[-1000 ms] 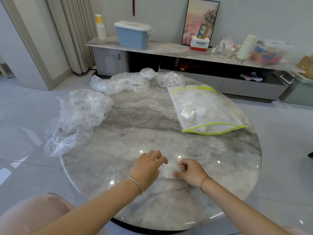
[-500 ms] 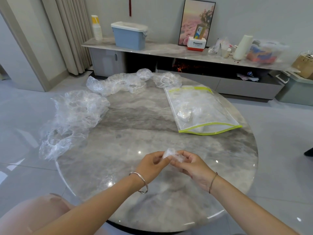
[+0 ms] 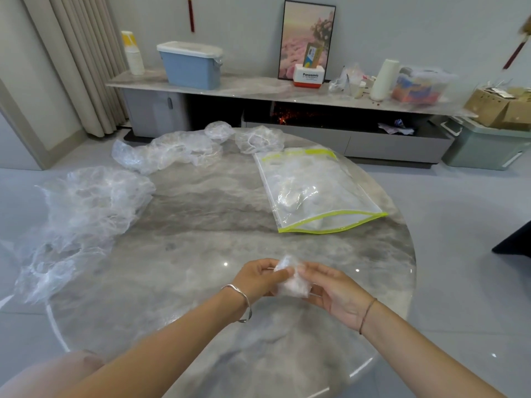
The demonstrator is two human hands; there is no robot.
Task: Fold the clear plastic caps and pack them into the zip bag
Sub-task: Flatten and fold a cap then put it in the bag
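A small folded clear plastic cap [image 3: 291, 281] hangs just above the near part of the round marble table [image 3: 201, 254]. My left hand [image 3: 258, 278] pinches its left side and my right hand [image 3: 334, 291] holds its right side from below. The zip bag [image 3: 316, 191], clear with yellow-green edges, lies flat at the far right of the table with folded caps inside; its mouth faces me. A heap of loose clear caps [image 3: 86, 214] spreads over the table's left edge, and more loose caps [image 3: 178, 152] lie along the far edge.
Beyond the table runs a low grey cabinet [image 3: 258, 90] carrying a blue bin [image 3: 191, 64], a picture frame, a white roll and a clear box. A green crate [image 3: 485, 145] and cardboard boxes sit at the far right on the floor.
Both hands lifted the cap off the table, where they had been pressing it, and now hold it between them as a small wad. The view has shifted slightly.
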